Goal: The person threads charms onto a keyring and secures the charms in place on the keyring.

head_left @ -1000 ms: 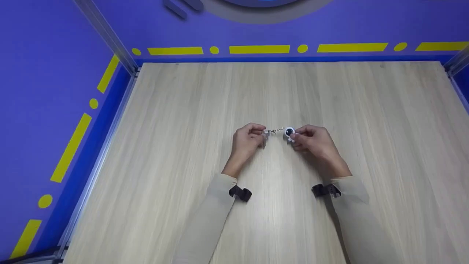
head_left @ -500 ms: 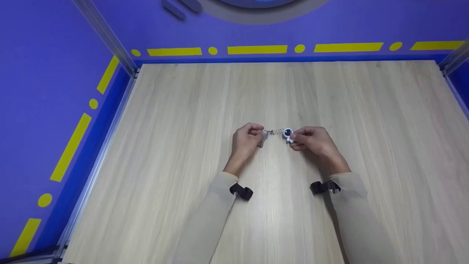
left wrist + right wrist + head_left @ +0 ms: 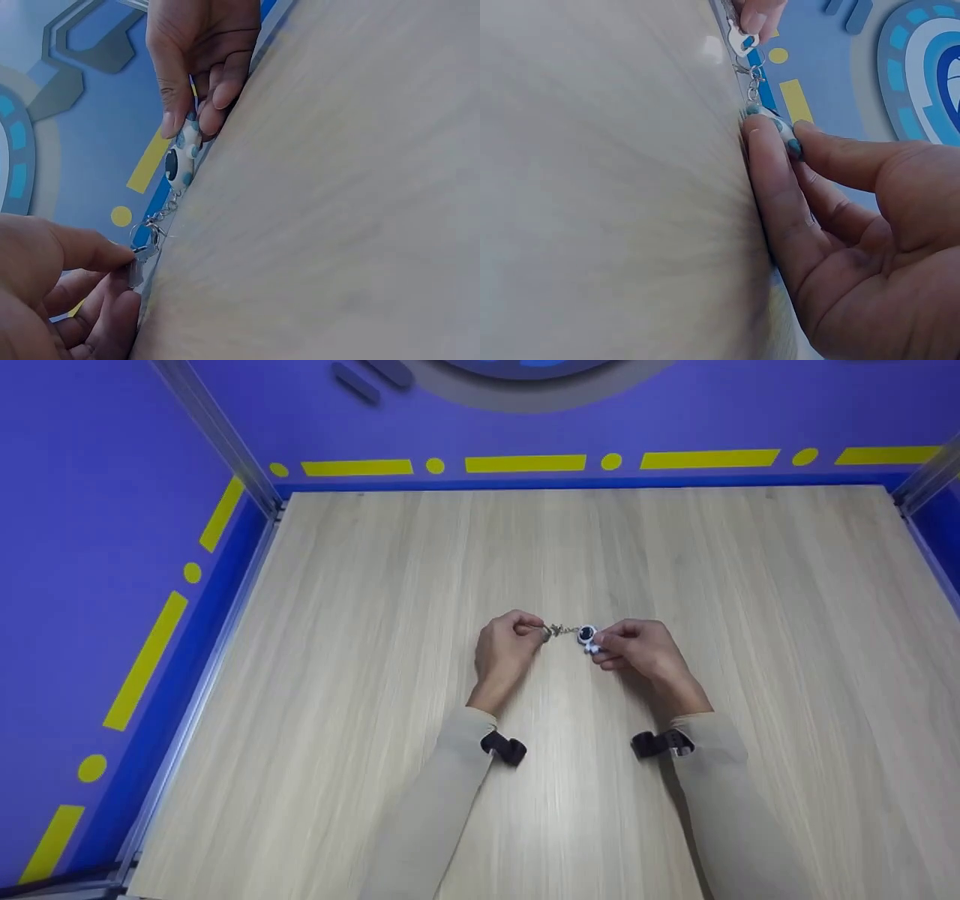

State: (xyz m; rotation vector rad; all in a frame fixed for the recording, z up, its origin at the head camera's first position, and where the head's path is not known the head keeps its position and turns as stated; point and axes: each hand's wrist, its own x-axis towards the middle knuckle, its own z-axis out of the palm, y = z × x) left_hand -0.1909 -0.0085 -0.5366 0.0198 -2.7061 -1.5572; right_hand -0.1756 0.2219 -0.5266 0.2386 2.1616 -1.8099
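An astronaut keychain, white with a dark visor and bluish patches, is pinched between the thumb and fingers of my right hand. From its head a short silver chain runs to a split ring and clasp. At the chain's other end my left hand pinches a small silver key by thumb and forefinger. The key's flat head with a hole shows in the right wrist view; fingers cover much of the rest. Both hands are low over the table, the chain stretched between them.
The wood-grain table spreads out around both hands. Blue panels with yellow dashes and dots stand along its left and back edges, joined by a metal corner post. Black straps circle the sleeved wrists.
My left hand has turned slightly, its wrist shifting right, and the key now shows less beyond its fingers. The astronaut keychain has come a little to the left with my right hand.
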